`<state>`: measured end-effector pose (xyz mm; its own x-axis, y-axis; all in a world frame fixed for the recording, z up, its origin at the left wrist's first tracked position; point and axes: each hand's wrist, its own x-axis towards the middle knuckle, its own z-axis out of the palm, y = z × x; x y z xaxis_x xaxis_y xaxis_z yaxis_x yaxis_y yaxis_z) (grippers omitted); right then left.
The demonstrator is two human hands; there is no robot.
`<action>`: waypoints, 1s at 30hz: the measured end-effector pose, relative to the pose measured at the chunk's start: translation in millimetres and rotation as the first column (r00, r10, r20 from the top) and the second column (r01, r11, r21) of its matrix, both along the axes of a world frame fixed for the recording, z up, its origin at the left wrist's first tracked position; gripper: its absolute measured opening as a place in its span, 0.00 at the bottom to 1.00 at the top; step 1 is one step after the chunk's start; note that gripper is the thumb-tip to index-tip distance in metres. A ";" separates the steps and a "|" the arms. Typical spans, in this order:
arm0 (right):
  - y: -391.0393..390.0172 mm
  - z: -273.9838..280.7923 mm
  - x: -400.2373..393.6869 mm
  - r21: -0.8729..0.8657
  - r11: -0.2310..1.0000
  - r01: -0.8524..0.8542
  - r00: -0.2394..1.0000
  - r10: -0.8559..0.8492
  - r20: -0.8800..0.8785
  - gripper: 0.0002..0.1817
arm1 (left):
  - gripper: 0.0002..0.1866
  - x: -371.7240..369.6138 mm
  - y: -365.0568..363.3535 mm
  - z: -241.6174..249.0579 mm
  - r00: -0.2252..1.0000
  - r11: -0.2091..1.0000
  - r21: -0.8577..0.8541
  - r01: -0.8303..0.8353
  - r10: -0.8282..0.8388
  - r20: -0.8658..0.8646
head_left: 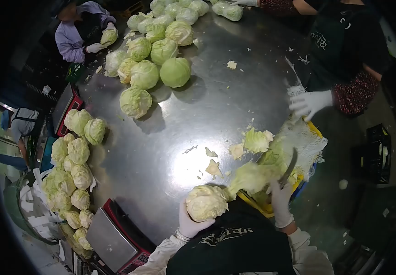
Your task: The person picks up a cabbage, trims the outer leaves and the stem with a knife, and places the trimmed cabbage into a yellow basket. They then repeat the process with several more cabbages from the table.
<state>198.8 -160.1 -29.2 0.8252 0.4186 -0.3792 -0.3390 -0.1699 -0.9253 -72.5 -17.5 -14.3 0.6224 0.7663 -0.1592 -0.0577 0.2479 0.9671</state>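
Note:
My left hand (192, 222), in a white glove, cups a pale cabbage (206, 203) from below, just in front of my dark apron. In my gloved right hand (280, 201) is a knife (291, 164), its curved dark blade pointing up and away. A loose cabbage leaf (254, 178) stretches between the cabbage and my right hand, blurred at its edges. Beneath it, a yellow crate (263, 211) holds more leaves and white netting (304, 143). Trimmed leaf pieces (213, 168) lie on the metal table (225, 105) beyond the cabbage.
Several cabbages (145, 74) are grouped at the table's far side, others (80, 151) pile up at left. A red-framed scale (112, 238) stands front left, another (66, 109) behind. A co-worker's gloved hand (311, 104) is at the netting; another person (76, 32) holds a cabbage.

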 end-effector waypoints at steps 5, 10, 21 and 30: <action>-5.5 33.7 23.8 -0.409 0.884 -0.225 0.726 0.432 0.535 0.34 | 0.57 12.0 33.1 31.5 0.867 0.746 0.593 0.304 0.042 -0.497; 16.4 62.3 -33.8 -0.352 0.687 -0.636 0.608 0.727 0.319 0.36 | 0.58 51.0 20.5 33.1 0.857 0.744 0.603 0.290 0.079 -0.510; 18.7 61.7 -59.9 -0.598 0.646 -0.474 0.273 0.753 0.598 0.36 | 0.64 77.1 3.3 25.9 0.850 0.758 0.617 0.213 0.168 -0.500; 39.1 108.4 -42.2 -0.797 0.453 -0.399 0.195 0.892 0.409 0.34 | 0.58 88.2 -3.0 26.4 0.870 0.725 0.651 0.224 0.153 -0.469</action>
